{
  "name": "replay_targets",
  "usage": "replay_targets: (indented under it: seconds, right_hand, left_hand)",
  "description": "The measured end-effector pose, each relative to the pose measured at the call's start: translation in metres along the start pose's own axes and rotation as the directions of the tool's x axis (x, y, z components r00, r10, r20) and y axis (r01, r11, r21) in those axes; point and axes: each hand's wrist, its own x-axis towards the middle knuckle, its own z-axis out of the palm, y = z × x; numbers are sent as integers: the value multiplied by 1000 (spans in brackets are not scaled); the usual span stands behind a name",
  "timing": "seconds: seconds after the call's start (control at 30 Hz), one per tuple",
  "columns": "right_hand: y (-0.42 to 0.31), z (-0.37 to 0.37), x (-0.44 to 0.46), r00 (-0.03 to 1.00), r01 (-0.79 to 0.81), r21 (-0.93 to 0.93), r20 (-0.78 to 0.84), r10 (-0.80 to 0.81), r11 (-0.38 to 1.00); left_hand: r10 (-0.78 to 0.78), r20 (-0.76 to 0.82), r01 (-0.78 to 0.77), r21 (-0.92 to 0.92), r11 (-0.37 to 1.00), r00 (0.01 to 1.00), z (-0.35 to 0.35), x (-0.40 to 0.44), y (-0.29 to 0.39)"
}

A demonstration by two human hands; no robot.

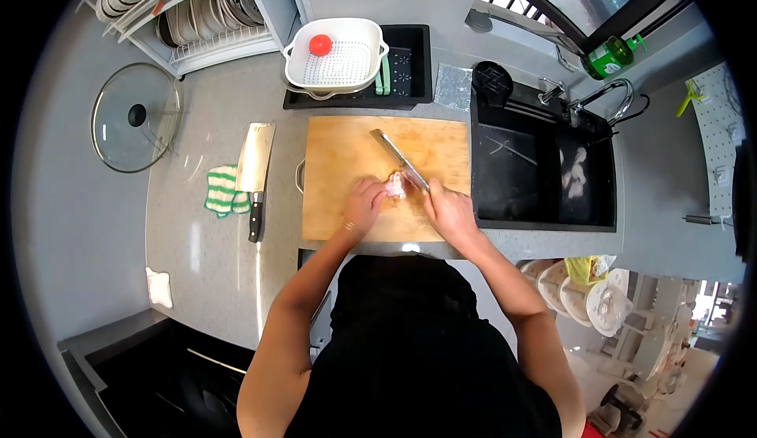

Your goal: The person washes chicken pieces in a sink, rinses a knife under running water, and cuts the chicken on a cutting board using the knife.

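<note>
A wooden cutting board (339, 150) lies on the counter in front of me. Near its middle is a small piece of pinkish-white raw meat (395, 186). My left hand (365, 205) is closed at the meat's left side, its fingertips pressing on it. In my right hand (449, 211) is the handle of a kitchen knife (400, 156), its blade seen nearly edge-on. The blade slants up and left across the board, right beside the meat. The meat is partly hidden by my fingers and the blade.
Left of the board, a cleaver (255, 162) lies by a green-striped cloth (221, 192); a glass lid (118, 134) leans farther left. Behind, a white colander (355, 59) holds a tomato (320, 45) over a black tray (422, 83). To the right is a black sink (512, 201) with a faucet (623, 99).
</note>
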Motion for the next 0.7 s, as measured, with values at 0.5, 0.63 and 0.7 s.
replay_targets:
  seconds: [0.5, 0.63, 0.7]
  right_hand:
    - [-12, 59, 66, 979, -170, -9, 115, 170, 985]
    - [7, 49, 17, 979, -147, -37, 135, 150, 989]
    - [22, 44, -15, 951, -185, -84, 237, 200, 979]
  left_hand:
    - [7, -40, -9, -63, 998, 999, 3, 3, 0]
    - [3, -66, -7, -62, 998, 998, -8, -1, -10]
    - [-23, -71, 17, -85, 996, 997, -14, -5, -15]
